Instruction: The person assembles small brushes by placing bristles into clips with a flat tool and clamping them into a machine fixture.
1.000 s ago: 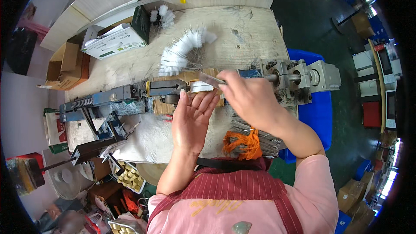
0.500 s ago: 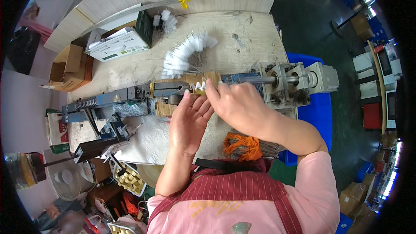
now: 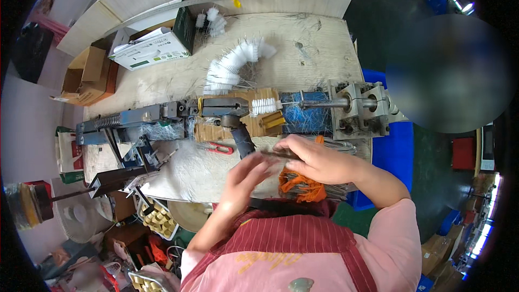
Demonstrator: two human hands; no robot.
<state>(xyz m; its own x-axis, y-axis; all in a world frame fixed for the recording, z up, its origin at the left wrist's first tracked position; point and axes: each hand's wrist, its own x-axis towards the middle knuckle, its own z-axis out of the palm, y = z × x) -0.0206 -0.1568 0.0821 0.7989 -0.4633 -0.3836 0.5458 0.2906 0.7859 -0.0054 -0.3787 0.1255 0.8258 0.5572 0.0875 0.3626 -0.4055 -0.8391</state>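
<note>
Slightly to the right of the steel clamp (image 3: 221, 107) and nearer the person, the right hand (image 3: 324, 163) had its grip nearly closed, a thin dark strip (image 3: 281, 155) pinched between thumb and fingers. The left hand (image 3: 243, 178), nearer the person than the clamp, had half-curled fingers close to the strip's end; motion blurred its grip, so whether it was closed on anything I could not tell.

Directly right of the clamp's tip lay a white bristle brush (image 3: 264, 106), its wire running on toward a metal rod (image 3: 324, 103). A dark handle (image 3: 243, 139) slanted from below the clamp toward the left hand, and a red-handled tool (image 3: 220, 149) lay on the desk (image 3: 319, 48) just nearer the person than the clamp. To the clamp's right and nearer the person, a bundle of thin metal wires (image 3: 341, 146) with an orange cloth (image 3: 303, 184) lay partly under the right hand. Beyond the clamp, white brushes (image 3: 230, 67) ran in a curved row.

Farther beyond the clamp to the left, a white-and-green carton (image 3: 157, 51) held rolled paper (image 3: 143, 40); beside it a brown carton (image 3: 89, 97) stood open, its contents hard to make out. Well right of the clamp was a blue bin (image 3: 392, 146), partly hidden. Left of the clamp and below the desk, a white crate (image 3: 174, 232) held pale yellow cylinders (image 3: 159, 219); more such pieces (image 3: 147, 284) were cut off by the lower edge. A grey round blur (image 3: 454, 73) covered the space far right of the clamp.
</note>
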